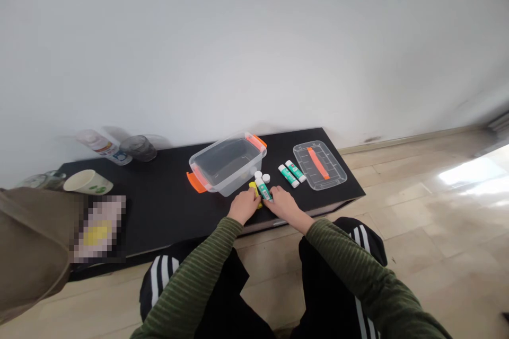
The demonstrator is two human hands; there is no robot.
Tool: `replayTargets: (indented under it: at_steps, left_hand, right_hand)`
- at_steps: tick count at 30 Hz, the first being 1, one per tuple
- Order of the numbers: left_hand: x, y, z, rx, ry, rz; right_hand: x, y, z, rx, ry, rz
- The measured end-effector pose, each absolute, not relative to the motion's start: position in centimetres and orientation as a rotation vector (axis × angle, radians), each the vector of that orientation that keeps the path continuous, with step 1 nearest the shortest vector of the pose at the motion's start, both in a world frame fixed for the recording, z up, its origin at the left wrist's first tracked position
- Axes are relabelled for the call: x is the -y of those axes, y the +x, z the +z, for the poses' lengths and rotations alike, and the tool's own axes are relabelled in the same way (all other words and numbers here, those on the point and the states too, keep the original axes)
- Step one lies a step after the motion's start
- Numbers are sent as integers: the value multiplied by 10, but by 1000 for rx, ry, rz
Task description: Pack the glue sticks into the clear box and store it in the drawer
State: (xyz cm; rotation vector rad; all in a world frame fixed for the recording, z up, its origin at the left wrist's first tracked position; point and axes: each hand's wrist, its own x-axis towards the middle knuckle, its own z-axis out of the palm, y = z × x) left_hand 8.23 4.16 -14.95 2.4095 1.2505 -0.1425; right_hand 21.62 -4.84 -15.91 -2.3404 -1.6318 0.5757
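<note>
My left hand (243, 205) is closed around a yellow glue stick (253, 186) near the front edge of the black table. Right beside it, my right hand (284, 203) grips the lower end of a green-and-white glue stick (262, 187). Both sticks lean close together, and my fingers hide their near ends. Just behind them are small white round tops (266, 178), which may be caps or the ends of more sticks. Two more green-and-white glue sticks (288, 176) lie side by side to the right of my hands.
A clear plastic box (222, 186) with orange latches stands open behind my hands. Its clear lid (333, 174) with an orange handle lies at right. Farther left are a paper cup (88, 182), a dark glass (140, 148), a white bottle (104, 146) and a brown bag (35, 249).
</note>
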Motion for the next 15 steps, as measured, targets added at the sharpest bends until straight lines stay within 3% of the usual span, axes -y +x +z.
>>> replayTargets:
  at_steps: [5, 10, 15]
  left_hand:
    - [-47, 88, -134, -1213, 2456, -14]
    - [-49, 104, -128, -1147, 2554, 187]
    - [-53, 122, -142, -1151, 2595, 120]
  right_hand:
    - [47, 240, -146, 1608, -2287, 586]
    - [47, 272, -138, 1498, -2371, 296]
    - [45, 279, -143, 1541, -2502, 206]
